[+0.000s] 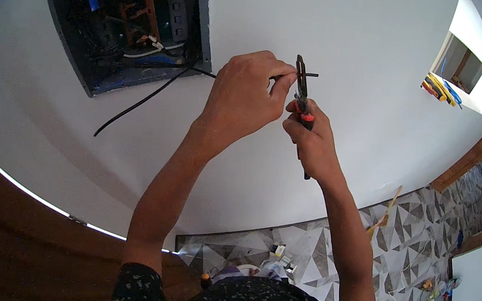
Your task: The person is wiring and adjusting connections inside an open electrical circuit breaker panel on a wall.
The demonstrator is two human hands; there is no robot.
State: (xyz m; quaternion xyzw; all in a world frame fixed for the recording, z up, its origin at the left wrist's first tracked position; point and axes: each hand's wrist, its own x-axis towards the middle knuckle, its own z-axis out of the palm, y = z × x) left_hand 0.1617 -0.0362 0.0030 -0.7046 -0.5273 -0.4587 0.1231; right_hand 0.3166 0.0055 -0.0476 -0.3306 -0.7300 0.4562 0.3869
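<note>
My left hand [249, 92] pinches a black electrical wire [205, 73] that runs out of the breaker panel. A short end of that wire sticks out past my fingertips, crossing the jaws of the pliers [301, 83]. Those pliers have dark jaws and red-and-black handles, and my right hand [314, 134] is wrapped round the handles. Whether the jaws press on the wire cannot be made out. The panel box [207, 19] is set in the white wall at the upper left. From its lower edge another black wire [141, 102] hangs loose, apart from both hands.
Inside the panel are breakers, blue pieces and white cables [146, 52]. Several yellow- and blue-handled tools [443, 90] lie on the sill of a wall opening at the right. Below, small boxes [279, 251] and a wooden strip [387, 213] rest near the patterned tile floor [317, 247].
</note>
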